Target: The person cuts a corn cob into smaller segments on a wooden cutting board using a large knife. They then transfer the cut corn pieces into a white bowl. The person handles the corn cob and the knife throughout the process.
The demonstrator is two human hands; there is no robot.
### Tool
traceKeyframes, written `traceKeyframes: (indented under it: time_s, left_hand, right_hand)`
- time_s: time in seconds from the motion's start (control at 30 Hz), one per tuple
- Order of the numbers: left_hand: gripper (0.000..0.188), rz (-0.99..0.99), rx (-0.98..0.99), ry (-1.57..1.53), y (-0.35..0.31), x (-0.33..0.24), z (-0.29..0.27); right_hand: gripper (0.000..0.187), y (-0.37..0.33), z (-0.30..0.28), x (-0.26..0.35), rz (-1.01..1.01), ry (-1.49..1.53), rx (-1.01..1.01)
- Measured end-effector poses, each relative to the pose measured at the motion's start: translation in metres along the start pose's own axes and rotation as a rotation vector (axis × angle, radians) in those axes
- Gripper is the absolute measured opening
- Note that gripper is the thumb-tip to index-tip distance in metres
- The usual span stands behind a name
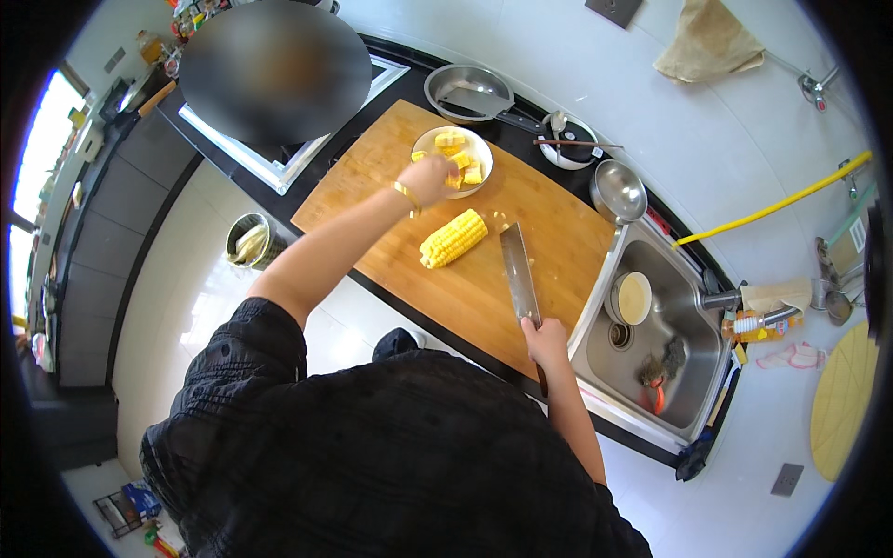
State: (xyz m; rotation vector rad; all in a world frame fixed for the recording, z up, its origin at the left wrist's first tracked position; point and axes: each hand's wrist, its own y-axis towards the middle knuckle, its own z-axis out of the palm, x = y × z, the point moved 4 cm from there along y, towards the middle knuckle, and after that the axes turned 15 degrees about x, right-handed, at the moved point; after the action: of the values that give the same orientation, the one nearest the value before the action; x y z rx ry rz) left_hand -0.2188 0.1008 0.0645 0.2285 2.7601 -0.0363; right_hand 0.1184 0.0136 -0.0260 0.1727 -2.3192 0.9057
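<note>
Over the near rim of a white bowl [480,146] reaches my left hand [430,179], its slightly blurred fingers closed at a piece of corn [453,180]. Several other cut corn pieces [472,174] lie in that bowl. In my right hand [545,340] is the handle of a cleaver [518,270], its broad blade pointing away from me over the wooden cutting board [391,232]. Between my hands a larger length of yellow corn cob [453,239] lies on the board, with small corn bits near the blade.
A sink [651,363] with a bowl in it adjoins the board at right. Behind the board sit a steel pan [470,90], a white bowl with utensils [567,147] and a steel bowl [618,191]. A large blurred round shape covers the stove. A bin [258,242] stands lower left.
</note>
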Motion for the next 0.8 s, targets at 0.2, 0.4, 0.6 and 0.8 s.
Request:
traceKeyframes:
  time_s: [0.2,0.4,0.6,0.8]
  left_hand:
    - [0.015,-0.157,0.122,-0.405,-0.038,-0.014,0.049]
    - [0.007,-0.118,-0.127,-0.433,-0.028,-0.014,0.030]
    - [0.027,-0.218,-0.003,0.047,0.027,0.026,-0.018]
    - [0.036,-0.355,0.169,0.175,0.046,0.031,0.000]
  right_hand:
    - [0.041,-0.005,0.000,0.007,0.026,0.020,-0.001]
    - [0.042,-0.016,-0.004,0.015,0.102,0.092,0.023]
    - [0.043,-0.009,0.004,0.004,0.112,-0.012,-0.011]
    - [0.043,-0.004,0.012,-0.008,0.107,-0.029,-0.038]
